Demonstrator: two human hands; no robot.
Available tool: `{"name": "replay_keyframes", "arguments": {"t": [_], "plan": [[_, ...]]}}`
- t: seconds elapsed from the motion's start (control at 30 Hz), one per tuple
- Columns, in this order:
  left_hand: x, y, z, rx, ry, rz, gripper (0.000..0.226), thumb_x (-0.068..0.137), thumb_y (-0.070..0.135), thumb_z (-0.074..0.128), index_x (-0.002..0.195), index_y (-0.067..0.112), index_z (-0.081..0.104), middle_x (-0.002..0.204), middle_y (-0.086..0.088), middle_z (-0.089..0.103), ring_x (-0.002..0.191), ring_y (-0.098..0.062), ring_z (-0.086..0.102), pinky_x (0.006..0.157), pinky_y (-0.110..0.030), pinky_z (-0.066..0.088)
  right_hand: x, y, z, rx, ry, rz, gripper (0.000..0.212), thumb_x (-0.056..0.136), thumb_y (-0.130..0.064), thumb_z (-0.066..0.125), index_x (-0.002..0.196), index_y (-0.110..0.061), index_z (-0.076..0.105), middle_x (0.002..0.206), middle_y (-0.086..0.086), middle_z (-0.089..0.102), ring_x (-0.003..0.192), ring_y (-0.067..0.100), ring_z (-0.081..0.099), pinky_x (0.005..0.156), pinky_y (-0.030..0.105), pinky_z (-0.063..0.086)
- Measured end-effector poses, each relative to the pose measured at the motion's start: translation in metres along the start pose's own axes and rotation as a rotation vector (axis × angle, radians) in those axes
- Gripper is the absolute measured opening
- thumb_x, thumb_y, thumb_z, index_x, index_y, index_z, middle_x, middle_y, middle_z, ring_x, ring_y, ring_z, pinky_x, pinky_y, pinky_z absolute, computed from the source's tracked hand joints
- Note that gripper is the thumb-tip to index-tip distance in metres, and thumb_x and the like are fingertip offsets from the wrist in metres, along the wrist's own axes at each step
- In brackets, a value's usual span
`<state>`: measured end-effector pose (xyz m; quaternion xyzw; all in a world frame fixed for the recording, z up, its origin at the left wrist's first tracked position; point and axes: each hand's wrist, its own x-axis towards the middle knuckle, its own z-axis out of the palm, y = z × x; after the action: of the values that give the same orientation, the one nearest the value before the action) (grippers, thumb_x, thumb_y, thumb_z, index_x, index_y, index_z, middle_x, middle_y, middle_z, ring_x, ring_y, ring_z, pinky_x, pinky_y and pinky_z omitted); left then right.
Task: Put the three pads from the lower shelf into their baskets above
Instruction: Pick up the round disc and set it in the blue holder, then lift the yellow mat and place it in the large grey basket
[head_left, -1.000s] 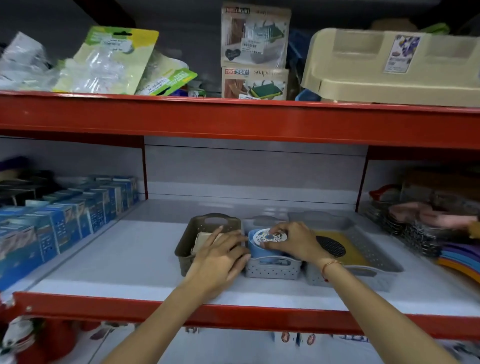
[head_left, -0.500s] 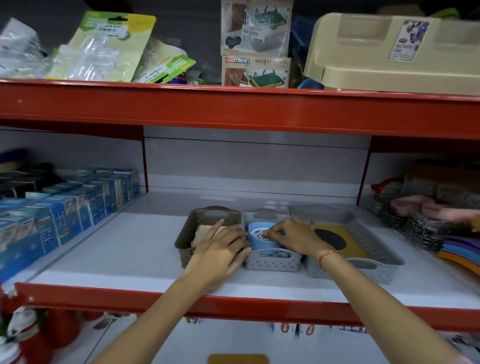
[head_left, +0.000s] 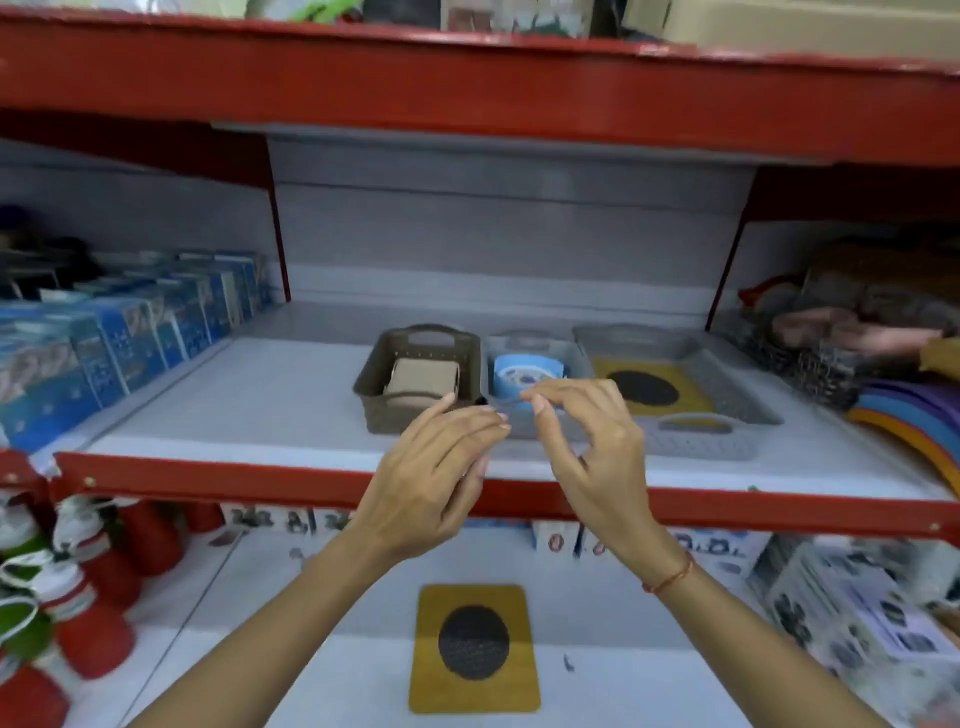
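Both hands hang empty in front of the red shelf edge (head_left: 311, 480), the left hand (head_left: 431, 478) and right hand (head_left: 587, 447) with fingers loosely curled, likely between placements. Just behind them sit the brown basket (head_left: 415, 384) with a tan pad, the small grey basket (head_left: 524, 374) with a blue one, and the grey tray (head_left: 691, 395) with a yellow pad. One yellow pad (head_left: 474, 647) lies on the lower shelf, nothing blocking it.
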<state>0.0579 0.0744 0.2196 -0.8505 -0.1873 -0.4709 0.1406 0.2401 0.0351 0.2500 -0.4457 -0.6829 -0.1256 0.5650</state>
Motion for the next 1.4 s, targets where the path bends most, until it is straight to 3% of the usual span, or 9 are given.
{"name": "replay_keyframes", "arguments": {"t": [0.17, 0.4, 0.5, 0.63, 0.77, 0.93, 1.1, 1.27, 1.4], "plan": [[-0.063, 0.024, 0.014, -0.055, -0.019, 0.004, 0.031, 0.087, 0.003, 0.047, 0.114, 0.003, 0.063, 0.12, -0.013, 0.065, 0.118, -0.023, 0.057, 0.108, -0.045, 0.038, -0.073, -0.002, 0.001, 0.016, 0.027, -0.062, 0.019, 0.093, -0.015, 0.056, 0.088, -0.006, 0.072, 0.087, 0.003, 0.07, 0.087, 0.012, 0.059, 0.083, 0.02, 0.041], [-0.166, 0.046, 0.048, -0.078, -0.47, -0.259, 0.035, 0.096, 0.024, 0.039, 0.125, 0.013, 0.054, 0.128, -0.003, 0.06, 0.122, -0.017, 0.052, 0.116, -0.035, 0.022, -0.181, 0.033, 0.026, -0.065, -0.338, 0.052, 0.016, 0.093, -0.016, 0.055, 0.089, -0.008, 0.068, 0.087, 0.001, 0.066, 0.084, 0.017, 0.057, 0.079, 0.02, 0.044], [-0.204, 0.047, 0.067, 0.026, -0.759, -0.494, 0.05, 0.098, 0.037, 0.025, 0.14, 0.015, 0.04, 0.146, -0.001, 0.044, 0.137, -0.014, 0.036, 0.118, -0.037, 0.002, -0.222, 0.057, 0.039, -0.163, -0.617, 0.27, 0.023, 0.094, -0.023, 0.052, 0.111, -0.013, 0.064, 0.108, 0.0, 0.063, 0.105, 0.015, 0.052, 0.09, 0.03, 0.048], [-0.247, 0.043, 0.086, 0.105, -1.133, -0.705, 0.058, 0.101, 0.041, 0.016, 0.15, 0.012, 0.006, 0.161, -0.003, 0.006, 0.147, -0.014, -0.001, 0.117, -0.046, -0.009, -0.266, 0.085, 0.057, -0.318, -1.005, 0.579, 0.064, 0.092, -0.044, 0.049, 0.145, -0.011, 0.03, 0.151, 0.009, 0.03, 0.142, 0.028, 0.022, 0.119, 0.037, 0.02], [-0.26, 0.039, 0.095, 0.136, -1.283, -0.827, 0.068, 0.099, 0.049, 0.015, 0.148, 0.005, -0.001, 0.16, -0.012, -0.007, 0.146, -0.021, -0.011, 0.116, -0.046, -0.012, -0.288, 0.092, 0.07, -0.351, -1.127, 0.751, 0.087, 0.089, -0.06, 0.045, 0.152, -0.014, 0.008, 0.161, 0.008, 0.006, 0.149, 0.024, 0.001, 0.123, 0.043, 0.007], [-0.264, 0.037, 0.103, -0.028, -1.221, -1.006, 0.083, 0.094, 0.06, 0.027, 0.148, 0.005, -0.005, 0.158, -0.016, -0.015, 0.145, -0.024, -0.016, 0.116, -0.048, -0.012, -0.291, 0.084, 0.081, -0.223, -1.036, 0.84, 0.087, 0.087, -0.058, 0.052, 0.151, -0.017, 0.012, 0.162, 0.006, 0.007, 0.15, 0.022, 0.002, 0.122, 0.044, 0.009], [-0.262, 0.038, 0.106, -0.329, -1.006, -1.258, 0.091, 0.089, 0.052, 0.053, 0.15, 0.013, -0.001, 0.158, -0.011, -0.018, 0.145, -0.021, -0.017, 0.113, -0.053, -0.013, -0.279, 0.073, 0.082, 0.022, -0.803, 1.002, 0.08, 0.078, -0.037, 0.075, 0.143, -0.01, 0.035, 0.15, 0.008, 0.036, 0.139, 0.024, 0.032, 0.117, 0.037, 0.028], [-0.257, 0.048, 0.095, -0.486, -0.805, -1.354, 0.086, 0.09, 0.038, 0.059, 0.15, 0.012, 0.004, 0.159, -0.01, -0.004, 0.147, -0.02, -0.007, 0.114, -0.048, -0.014, -0.275, 0.065, 0.075, 0.055, -0.758, 1.061, 0.075, 0.077, -0.031, 0.077, 0.14, -0.013, 0.04, 0.155, 0.003, 0.028, 0.139, 0.019, 0.033, 0.115, 0.028, 0.032], [-0.25, 0.061, 0.071, -0.703, -0.563, -1.383, 0.065, 0.089, 0.025, 0.063, 0.143, 0.022, 0.026, 0.143, 0.0, 0.044, 0.135, -0.018, 0.037, 0.109, -0.018, 0.028, -0.274, 0.052, 0.059, 0.065, -0.732, 1.028, 0.074, 0.073, -0.037, 0.08, 0.136, -0.015, 0.047, 0.154, 0.001, 0.029, 0.138, 0.017, 0.035, 0.109, 0.022, 0.031]]}}
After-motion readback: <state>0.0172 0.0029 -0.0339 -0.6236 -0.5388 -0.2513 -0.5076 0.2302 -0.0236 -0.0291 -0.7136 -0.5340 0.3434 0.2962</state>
